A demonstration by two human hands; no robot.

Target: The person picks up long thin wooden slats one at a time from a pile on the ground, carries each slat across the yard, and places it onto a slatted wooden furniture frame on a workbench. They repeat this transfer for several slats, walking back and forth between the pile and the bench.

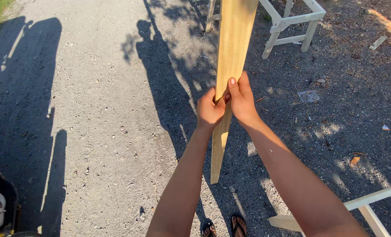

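A long pale wooden plank (232, 48) runs from the top of the view down toward me, its near end hanging over the gravel. My left hand (209, 110) grips its left edge about halfway along. Right beside it, my right hand (241, 100) wraps the right edge, thumb lying on the plank's face. The two hands touch each other. Both forearms reach up from the bottom of the view.
A white wooden trestle frame (292, 22) stands at the top right, and part of another (367, 206) shows at the bottom right. Gravel ground (99, 114) carries long shadows. Scraps of wood (378, 42) and litter (308, 96) lie right. My sandalled feet (224, 227) show below.
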